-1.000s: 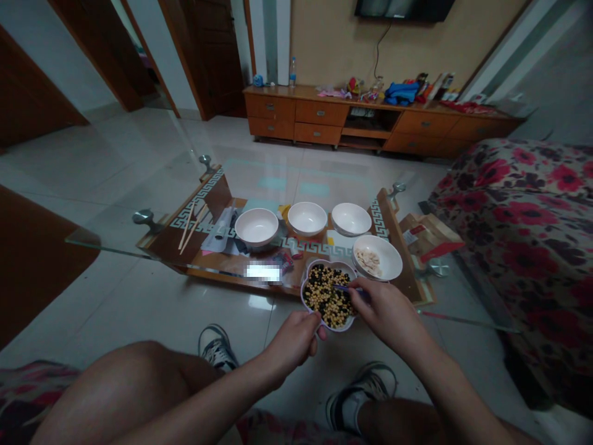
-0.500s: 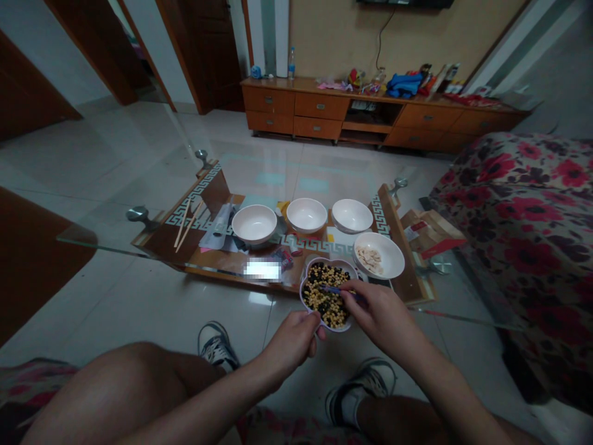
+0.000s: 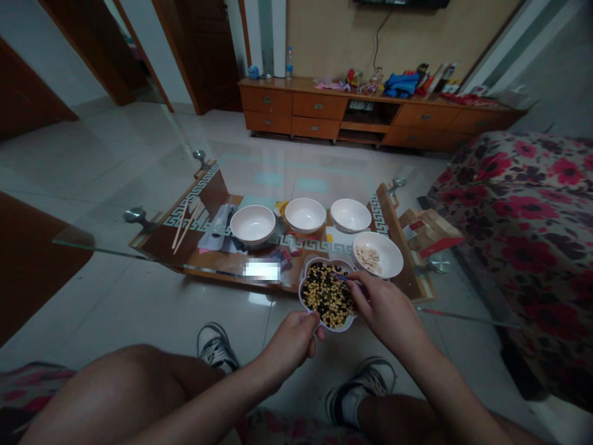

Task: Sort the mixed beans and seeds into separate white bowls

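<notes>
A scalloped, flower-shaped white bowl (image 3: 327,295) sits in my left hand (image 3: 291,342), and its front rim rests against my fingers. It is heaped with a mix of yellow beans and black beans (image 3: 327,295). My right hand (image 3: 386,315) pinches a thin blue utensil (image 3: 341,277), and the tip reaches over the beans. Just beyond that hand, a white bowl (image 3: 391,259) holds a small pile of pale pieces (image 3: 369,261). Several other white bowls stand further back, including one (image 3: 351,216) at the right and one (image 3: 252,225) at the left.
The bowls stand on a low glass-topped table (image 3: 296,281), with chopsticks (image 3: 181,225) and packets at its far left. A flowered sofa (image 3: 523,210) lies right, a cardboard box (image 3: 430,232) beside the table. My knees and shoes (image 3: 217,349) are below.
The blue utensil's tip has shifted toward the back of the bowl, and my right hand has moved slightly right. The view has tilted a little downward.
</notes>
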The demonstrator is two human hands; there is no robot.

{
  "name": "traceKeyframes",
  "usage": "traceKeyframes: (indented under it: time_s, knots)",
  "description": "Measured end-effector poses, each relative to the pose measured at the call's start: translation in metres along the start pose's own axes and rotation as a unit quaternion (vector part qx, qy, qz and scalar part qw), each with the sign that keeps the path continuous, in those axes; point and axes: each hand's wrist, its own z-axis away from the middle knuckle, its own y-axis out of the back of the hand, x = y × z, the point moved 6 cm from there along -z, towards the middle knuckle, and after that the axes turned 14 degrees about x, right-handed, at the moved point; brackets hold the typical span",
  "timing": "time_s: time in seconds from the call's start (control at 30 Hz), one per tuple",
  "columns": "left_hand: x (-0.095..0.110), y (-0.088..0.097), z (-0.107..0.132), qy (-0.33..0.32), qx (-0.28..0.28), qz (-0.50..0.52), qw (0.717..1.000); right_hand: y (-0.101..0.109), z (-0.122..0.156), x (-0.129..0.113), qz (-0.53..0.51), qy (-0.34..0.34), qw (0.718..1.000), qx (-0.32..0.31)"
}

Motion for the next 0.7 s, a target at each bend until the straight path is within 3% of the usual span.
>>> traceKeyframes:
  time_s: [0.13,0.4,0.57,0.7]
  knots:
    - [0.001,0.002,0.002,-0.004,-0.006,0.000,1.000,0.011,-0.003,0.008,0.029,-0.035,0.999,0.031]
    - [0.009,0.007,0.005,-0.013,0.012,0.000,1.000,0.017,-0.004,0.010,0.062,0.031,0.997,-0.016]
    - [0.014,0.010,0.006,-0.012,0.019,0.001,1.000,0.001,0.003,-0.007,-0.026,0.034,0.994,-0.098]
    - [0.015,0.012,0.006,-0.006,0.024,-0.001,1.000,-0.017,0.007,-0.030,-0.092,0.058,0.987,-0.116]
